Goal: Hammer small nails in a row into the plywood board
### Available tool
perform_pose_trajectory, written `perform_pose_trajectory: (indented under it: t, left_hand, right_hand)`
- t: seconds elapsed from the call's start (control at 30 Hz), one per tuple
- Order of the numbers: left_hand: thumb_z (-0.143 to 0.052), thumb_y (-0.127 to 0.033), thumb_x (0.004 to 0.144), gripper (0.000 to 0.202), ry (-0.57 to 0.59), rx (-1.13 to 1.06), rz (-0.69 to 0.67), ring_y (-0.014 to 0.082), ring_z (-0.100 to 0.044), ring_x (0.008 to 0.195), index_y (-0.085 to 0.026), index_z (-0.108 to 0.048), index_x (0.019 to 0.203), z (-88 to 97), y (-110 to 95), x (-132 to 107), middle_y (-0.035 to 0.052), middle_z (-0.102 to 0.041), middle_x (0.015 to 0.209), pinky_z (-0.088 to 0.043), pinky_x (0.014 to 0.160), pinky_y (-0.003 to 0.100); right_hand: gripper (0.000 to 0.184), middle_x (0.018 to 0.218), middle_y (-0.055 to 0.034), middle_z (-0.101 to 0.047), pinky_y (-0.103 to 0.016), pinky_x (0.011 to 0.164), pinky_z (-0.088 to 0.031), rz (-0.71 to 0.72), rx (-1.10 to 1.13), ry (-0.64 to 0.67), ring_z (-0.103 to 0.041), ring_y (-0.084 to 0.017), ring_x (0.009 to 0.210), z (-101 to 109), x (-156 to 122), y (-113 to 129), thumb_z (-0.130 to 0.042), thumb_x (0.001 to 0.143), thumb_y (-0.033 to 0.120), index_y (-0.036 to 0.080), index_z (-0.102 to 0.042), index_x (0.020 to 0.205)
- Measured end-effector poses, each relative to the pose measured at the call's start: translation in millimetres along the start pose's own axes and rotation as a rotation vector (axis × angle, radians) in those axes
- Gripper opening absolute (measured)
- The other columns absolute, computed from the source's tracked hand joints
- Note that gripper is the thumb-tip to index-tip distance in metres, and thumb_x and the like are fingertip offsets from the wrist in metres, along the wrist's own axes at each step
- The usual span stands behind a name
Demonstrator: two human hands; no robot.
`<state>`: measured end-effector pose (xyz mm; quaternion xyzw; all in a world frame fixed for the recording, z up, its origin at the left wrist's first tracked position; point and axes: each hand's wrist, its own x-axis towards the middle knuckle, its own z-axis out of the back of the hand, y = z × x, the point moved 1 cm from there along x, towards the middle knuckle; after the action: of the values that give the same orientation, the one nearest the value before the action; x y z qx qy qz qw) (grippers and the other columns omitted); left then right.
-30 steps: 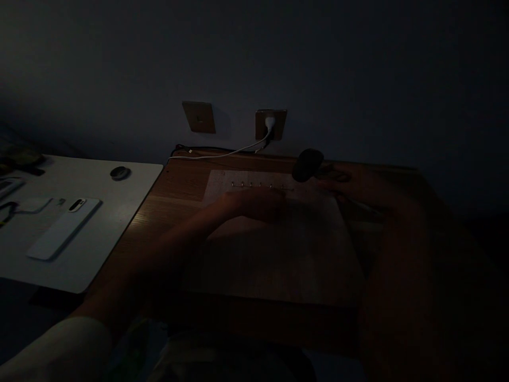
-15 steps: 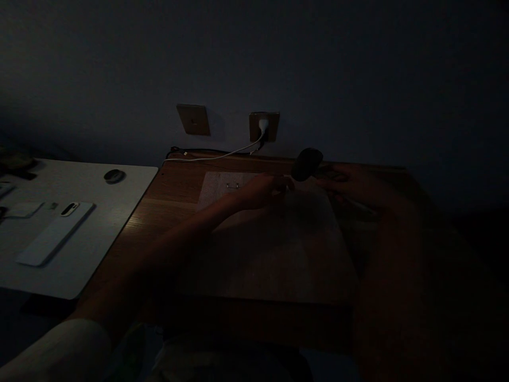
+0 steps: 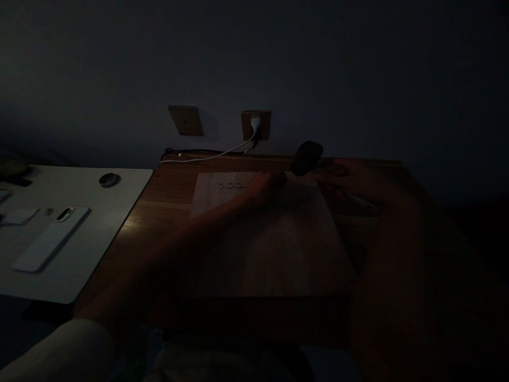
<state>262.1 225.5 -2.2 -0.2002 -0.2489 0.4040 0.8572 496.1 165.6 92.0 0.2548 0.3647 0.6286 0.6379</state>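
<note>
Two hands meet at the far edge of a pale wooden board (image 3: 278,249) in very dim light. The right hand (image 3: 353,178) is closed round the handle of a hammer (image 3: 307,157), whose dark head sticks out to the left of the fist, raised above the board's far edge. Just left of and below that head, the left hand (image 3: 267,187) rests on the board with its fingers drawn together; whether they pinch anything is too dark to tell. A short row of small metal pins (image 3: 234,185) stands in the board just left of the left hand's fingertips. Beyond both hands a wall socket (image 3: 255,124) holds a white plug, and its cable (image 3: 214,155) trails left along the desk (image 3: 167,196). Well to the left of the left forearm, a white phone (image 3: 51,239) lies on a white table (image 3: 79,276).
</note>
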Motion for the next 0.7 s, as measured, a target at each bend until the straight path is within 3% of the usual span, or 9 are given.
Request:
perform_pose_trajectory:
  t: [0.17,0.33,0.53,0.7]
  left_hand:
    - [-0.057,-0.013,0.092,0.036,0.004,-0.085,0.014,0.0223,-0.077,0.102,-0.018,-0.075,0.122,0.0,2.6,0.5,0.0094,-0.082,0.113,-0.058,0.092,0.033]
    - [-0.056,-0.014,0.093,0.028,0.01,-0.048,0.027,0.0225,-0.076,0.1,-0.018,-0.079,0.109,0.2,3.4,1.4,0.0094,-0.082,0.109,-0.058,0.093,0.035]
    - [-0.054,-0.016,0.095,0.028,-0.023,0.023,0.028,0.0228,-0.075,0.098,-0.018,-0.076,0.111,0.3,2.3,-1.1,0.0104,-0.08,0.108,-0.057,0.09,0.034]
    - [-0.054,-0.015,0.094,0.027,-0.022,0.041,0.003,0.0234,-0.073,0.101,-0.017,-0.076,0.108,3.8,-2.6,-2.2,0.0119,-0.079,0.111,-0.057,0.091,0.034]
  right_hand:
    - [0.032,0.084,-0.0059,-0.073,-0.029,0.047,-0.045,0.019,-0.02,0.014,-0.059,-0.017,0.059,-1.7,2.5,0.5,-0.081,0.085,0.053,0.026,-0.074,0.101]
    - [0.032,0.085,-0.006,-0.074,-0.029,0.047,-0.044,0.04,-0.018,0.031,-0.059,-0.018,0.059,-4.4,4.3,-0.7,-0.079,0.086,0.051,0.026,-0.076,0.107]
    - [0.028,0.089,-0.0069,-0.074,-0.028,0.051,-0.045,0.009,-0.007,0.044,-0.058,-0.016,0.061,-6.7,2.6,5.6,-0.078,0.088,0.043,0.024,-0.076,0.109]
    - [0.04,0.093,-0.0068,-0.076,-0.028,0.049,-0.044,0.035,0.017,0.067,-0.058,-0.017,0.062,-7.9,2.3,5.5,-0.08,0.083,0.05,0.026,-0.077,0.115]
